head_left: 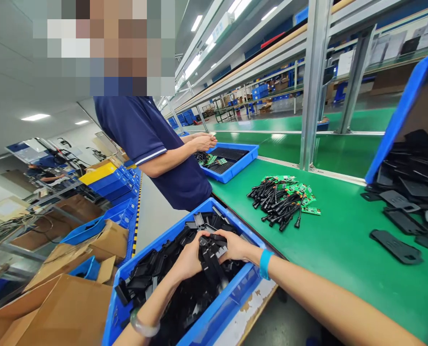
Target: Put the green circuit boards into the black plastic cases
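Over a blue bin (224, 299) filled with loose black plastic housings (156, 259), both hands are closed around a small bunch of the same kind of black plastic housings (211, 254). My left hand (189, 255) grips the bunch from the left, with its fingers curled over the top. On the other side my right hand (235, 247), below a light-blue wristband, presses against the bunch. The fingers partly hide the held pieces, and some undersides blend into the dark pile.
On the green worktop (344, 278) lies a heap of green circuit boards with black cables (282, 199). Flat black covers (396, 246) spill from a tipped blue bin (397, 115) at right. A co-worker (152, 144) stands by a blue tray (232, 173). Cardboard boxes (62, 312) are at left.
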Tool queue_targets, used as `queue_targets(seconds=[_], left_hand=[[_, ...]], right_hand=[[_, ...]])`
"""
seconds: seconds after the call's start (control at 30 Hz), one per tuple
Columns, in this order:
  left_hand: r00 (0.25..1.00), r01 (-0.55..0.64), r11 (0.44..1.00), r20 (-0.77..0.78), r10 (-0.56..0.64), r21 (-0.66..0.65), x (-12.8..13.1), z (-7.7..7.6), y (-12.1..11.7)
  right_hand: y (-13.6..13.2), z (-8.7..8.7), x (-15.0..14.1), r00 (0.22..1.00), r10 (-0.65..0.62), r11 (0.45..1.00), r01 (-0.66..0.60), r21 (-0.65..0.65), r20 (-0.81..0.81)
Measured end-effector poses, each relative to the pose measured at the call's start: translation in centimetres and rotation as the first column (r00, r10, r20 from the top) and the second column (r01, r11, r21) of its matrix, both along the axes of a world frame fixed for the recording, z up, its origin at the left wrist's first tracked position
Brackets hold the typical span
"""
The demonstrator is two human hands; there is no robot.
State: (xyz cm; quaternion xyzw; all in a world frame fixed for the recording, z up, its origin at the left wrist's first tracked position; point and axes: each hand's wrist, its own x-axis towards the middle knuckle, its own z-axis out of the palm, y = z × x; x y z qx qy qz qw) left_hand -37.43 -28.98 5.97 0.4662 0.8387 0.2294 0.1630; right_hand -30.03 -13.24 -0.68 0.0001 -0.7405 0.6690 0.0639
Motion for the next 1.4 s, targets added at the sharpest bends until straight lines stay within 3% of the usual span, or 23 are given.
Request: queue_targets(seconds=[0.13, 0.27, 0.37, 0.47, 0.57, 0.7, 0.8, 0.9, 1.03, 1.13, 1.2, 1.3, 1.4], left_hand=[[0.997, 0.029, 0.998, -0.07, -0.034, -0.064, 0.1, 3.5, 1.0], [0.987, 0.056, 0.993, -0.147, -0.071, -0.103, 1.1, 7.9, 4.0], [0.977, 0.114, 0.985, -0.163, -0.134, -0.127, 2.6, 10.3, 8.3], [0.955, 0.225, 0.97, -0.175, -0.238, -0.088, 5.2, 10.9, 14.3], [0.915, 0.356, 0.934, -0.199, -0.35, -0.006, 8.8, 9.2, 21.3], [0.868, 0.487, 0.866, -0.172, -0.466, 0.11, 13.7, 4.5, 30.3], [0.815, 0.578, 0.798, -0.07, -0.575, 0.172, 16.3, 0.5, 35.4], [0.763, 0.643, 0.752, -0.032, -0.646, 0.142, 17.4, -2.4, 38.4], [0.734, 0.678, 0.731, -0.027, -0.678, 0.072, 17.0, -3.9, 39.9], [0.726, 0.688, 0.726, -0.008, -0.688, 0.011, 16.2, -3.5, 39.8], [0.723, 0.69, 0.723, -0.004, -0.69, -0.011, 15.6, -2.8, 38.9], [0.727, 0.687, 0.727, -0.024, -0.686, 0.007, 14.3, -1.0, 35.9], [0.737, 0.676, 0.735, -0.082, -0.671, 0.056, 11.7, 1.2, 30.5]], right_hand=[[0.3, 1.8, 0.0, 0.997, -0.026, 0.999, 0.023, -0.043, -0.073], [2.9, 5.3, 1.1, 0.976, -0.052, 0.991, 0.024, -0.13, -0.211], [6.9, 7.6, 3.6, 0.95, -0.107, 0.991, 0.079, -0.107, -0.294], [12.4, 8.5, 8.0, 0.924, -0.181, 0.982, 0.186, -0.019, -0.338], [18.4, 8.1, 13.8, 0.903, -0.256, 0.956, 0.289, 0.047, -0.345], [25.3, 6.7, 21.5, 0.886, -0.381, 0.88, 0.435, 0.192, -0.263], [28.7, 5.1, 25.6, 0.847, -0.497, 0.727, 0.526, 0.441, -0.189], [30.3, 3.4, 27.6, 0.769, -0.626, 0.558, 0.56, 0.613, -0.133], [30.6, 2.1, 28.4, 0.686, -0.723, 0.423, 0.526, 0.738, -0.074], [30.3, 2.5, 28.4, 0.655, -0.756, 0.334, 0.392, 0.857, -0.004], [30.1, 3.3, 28.4, 0.622, -0.783, 0.235, 0.281, 0.931, 0.01], [29.3, 5.0, 28.3, 0.583, -0.812, 0.107, 0.174, 0.979, -0.015], [27.9, 6.5, 27.6, 0.588, -0.806, 0.017, 0.146, 0.989, -0.073]])
